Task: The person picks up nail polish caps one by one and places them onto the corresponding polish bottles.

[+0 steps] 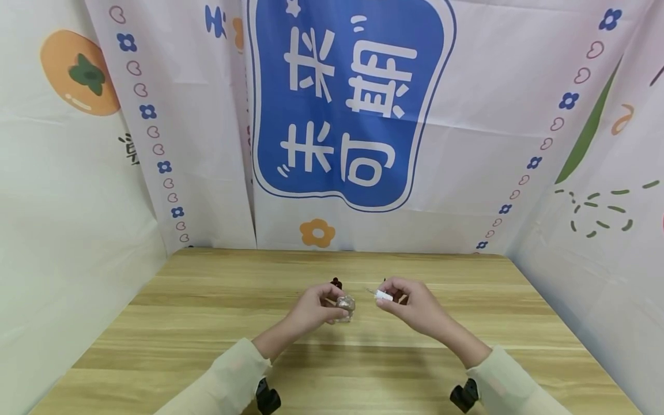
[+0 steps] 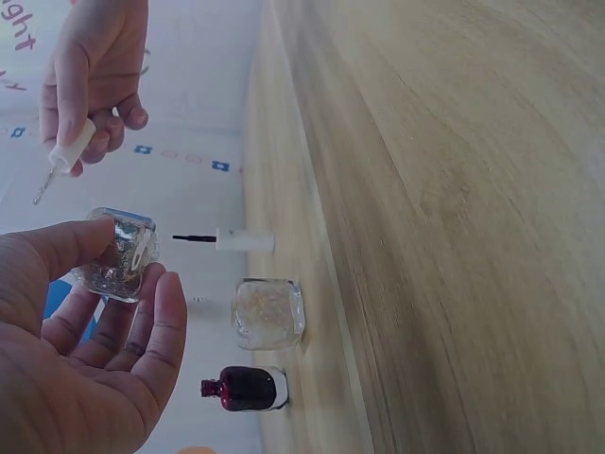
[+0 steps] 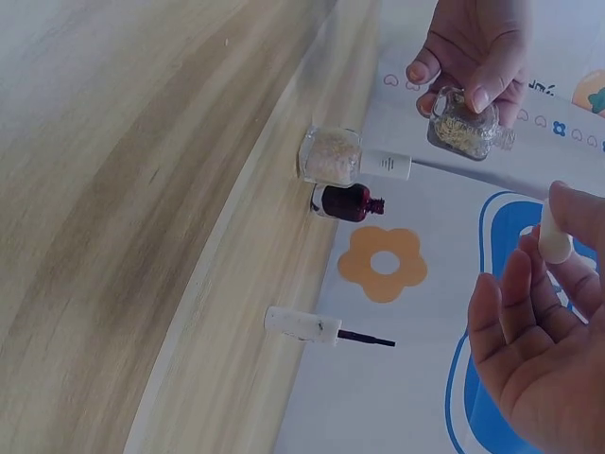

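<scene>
My left hand (image 1: 311, 308) grips a small glass nail polish bottle (image 2: 118, 253) with gold-silver glitter inside, its neck uncapped. To the right of it, my right hand (image 1: 415, 305) pinches a white nail polish cap (image 1: 384, 295) between thumb and fingers. The thin brush (image 2: 43, 186) on that cap points toward the bottle, apart from it. Below the hands, a dark red nail polish bottle (image 3: 345, 201) stands uncapped on the table. Close to it is a capped bottle with pale contents (image 3: 331, 156). Another white cap (image 3: 301, 323) stands upright, its dark brush upward.
The wooden table (image 1: 207, 323) extends around both hands. A white printed cloth (image 1: 482, 115) with a blue sign hangs behind its back edge, and more cloth hangs at both sides. Dark wrist cameras (image 1: 267, 397) sit at the sleeves.
</scene>
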`<state>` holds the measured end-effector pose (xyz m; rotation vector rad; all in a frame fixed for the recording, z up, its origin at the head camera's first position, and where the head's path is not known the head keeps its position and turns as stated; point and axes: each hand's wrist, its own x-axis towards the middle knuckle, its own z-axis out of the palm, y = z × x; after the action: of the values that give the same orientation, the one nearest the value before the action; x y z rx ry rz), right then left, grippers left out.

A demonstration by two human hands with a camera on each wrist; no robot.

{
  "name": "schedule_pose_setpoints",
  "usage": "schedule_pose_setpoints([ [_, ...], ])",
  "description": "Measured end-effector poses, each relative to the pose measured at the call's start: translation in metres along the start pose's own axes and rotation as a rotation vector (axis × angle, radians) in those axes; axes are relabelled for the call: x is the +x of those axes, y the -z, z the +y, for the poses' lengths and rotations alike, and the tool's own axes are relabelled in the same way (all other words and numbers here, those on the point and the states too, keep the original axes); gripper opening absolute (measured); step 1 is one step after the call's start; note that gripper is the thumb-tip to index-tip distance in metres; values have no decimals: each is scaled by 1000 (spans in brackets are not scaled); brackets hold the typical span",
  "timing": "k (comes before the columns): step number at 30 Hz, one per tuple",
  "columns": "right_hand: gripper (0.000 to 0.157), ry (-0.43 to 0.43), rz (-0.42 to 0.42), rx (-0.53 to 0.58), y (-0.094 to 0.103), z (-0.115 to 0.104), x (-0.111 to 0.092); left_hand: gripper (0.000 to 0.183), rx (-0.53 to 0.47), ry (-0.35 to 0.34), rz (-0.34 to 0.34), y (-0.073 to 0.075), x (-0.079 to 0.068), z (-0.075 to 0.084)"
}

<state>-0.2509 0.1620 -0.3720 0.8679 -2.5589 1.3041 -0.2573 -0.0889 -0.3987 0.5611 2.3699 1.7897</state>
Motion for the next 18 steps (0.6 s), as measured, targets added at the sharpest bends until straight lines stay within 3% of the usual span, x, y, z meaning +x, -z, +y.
schedule_pose_setpoints([
  [18,8,2,-62,-25,-5,-5,-1,21,47,-34,-45,-7,-2,3],
])
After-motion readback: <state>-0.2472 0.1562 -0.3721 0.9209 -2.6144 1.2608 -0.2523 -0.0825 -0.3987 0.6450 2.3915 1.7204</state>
